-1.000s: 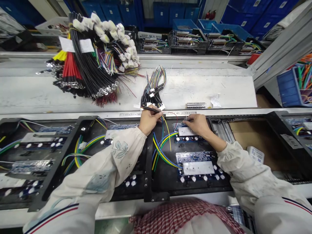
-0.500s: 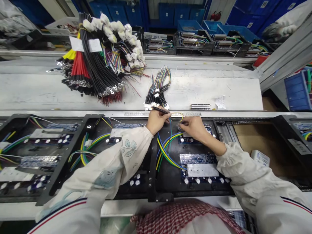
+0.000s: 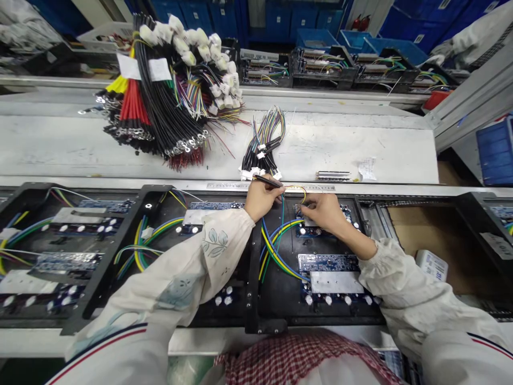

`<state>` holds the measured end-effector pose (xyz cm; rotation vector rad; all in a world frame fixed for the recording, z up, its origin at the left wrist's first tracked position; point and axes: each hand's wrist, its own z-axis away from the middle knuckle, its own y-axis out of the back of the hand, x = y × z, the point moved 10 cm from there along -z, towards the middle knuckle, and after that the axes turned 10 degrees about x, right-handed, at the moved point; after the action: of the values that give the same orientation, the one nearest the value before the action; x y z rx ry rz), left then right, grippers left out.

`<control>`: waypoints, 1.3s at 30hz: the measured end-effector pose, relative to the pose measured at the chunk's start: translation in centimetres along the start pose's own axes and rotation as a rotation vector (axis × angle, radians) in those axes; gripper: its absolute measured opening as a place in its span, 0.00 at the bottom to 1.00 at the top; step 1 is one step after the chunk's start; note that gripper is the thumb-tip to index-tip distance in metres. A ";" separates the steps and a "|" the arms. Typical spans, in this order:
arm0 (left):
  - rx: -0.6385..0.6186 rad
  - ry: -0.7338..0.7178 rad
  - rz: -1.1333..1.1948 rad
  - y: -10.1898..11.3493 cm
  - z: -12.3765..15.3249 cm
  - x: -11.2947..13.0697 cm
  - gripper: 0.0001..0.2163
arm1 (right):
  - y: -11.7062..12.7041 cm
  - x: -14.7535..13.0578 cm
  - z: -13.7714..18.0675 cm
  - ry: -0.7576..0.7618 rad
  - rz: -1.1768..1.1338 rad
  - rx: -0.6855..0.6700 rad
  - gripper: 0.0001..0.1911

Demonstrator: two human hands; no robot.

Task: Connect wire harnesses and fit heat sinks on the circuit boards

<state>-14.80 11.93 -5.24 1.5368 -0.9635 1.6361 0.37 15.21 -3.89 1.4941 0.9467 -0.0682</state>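
Observation:
My left hand [image 3: 261,202] is closed around a wire harness, its black sleeve [image 3: 267,182] lying across the fingers. Thin coloured wires run out of it, a green one hanging down and a yellow wire [image 3: 303,191] arching to the right. At the upper circuit board [image 3: 349,215], my right hand [image 3: 325,212] pinches the end of that yellow wire low over the board; the fingers hide the exact contact. Below sits another circuit board [image 3: 328,262] with a flat metal plate. Thick blue, yellow and green wires [image 3: 273,251] curve from the boards across the black tray [image 3: 316,316].
Behind the tray lies a bunch of small harnesses [image 3: 264,141]. Farther left is a big bundle of black cables [image 3: 160,107] with white connectors. More trays with boards [image 3: 216,214] extend leftward. A white box [image 3: 432,266] rests at right. Another person's sleeve [image 3: 476,37] shows top right.
The view has shifted slightly. Both hands keep nearly the same positions on the harness and yellow wire, and the right fingers have turned a little at the upper board.

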 end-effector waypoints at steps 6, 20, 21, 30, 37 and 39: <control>0.007 0.016 -0.001 0.0 -0.1 -0.2 0.10 | 0.0 0.1 0.1 0.003 -0.005 0.018 0.08; 0.019 0.023 -0.006 0.2 -0.1 -0.3 0.11 | -0.1 -0.5 0.0 0.023 0.055 -0.008 0.07; 0.019 0.027 -0.006 0.2 -0.1 -0.3 0.11 | -0.1 -0.5 0.0 0.027 0.056 -0.008 0.07; 0.010 0.018 0.012 0.1 -0.1 -0.1 0.10 | -0.4 -0.7 0.1 0.040 0.049 -0.013 0.07; 0.017 0.030 0.011 0.2 -0.2 -0.4 0.12 | -0.3 -0.5 -0.3 0.014 0.025 -0.015 0.07; 0.015 0.030 0.009 0.2 -0.2 -0.4 0.11 | -0.2 -0.5 -0.4 0.014 0.027 -0.005 0.06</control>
<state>-15.06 12.01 -5.65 1.5161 -0.9457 1.6719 -0.21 15.27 -3.70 1.5037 0.9368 -0.0360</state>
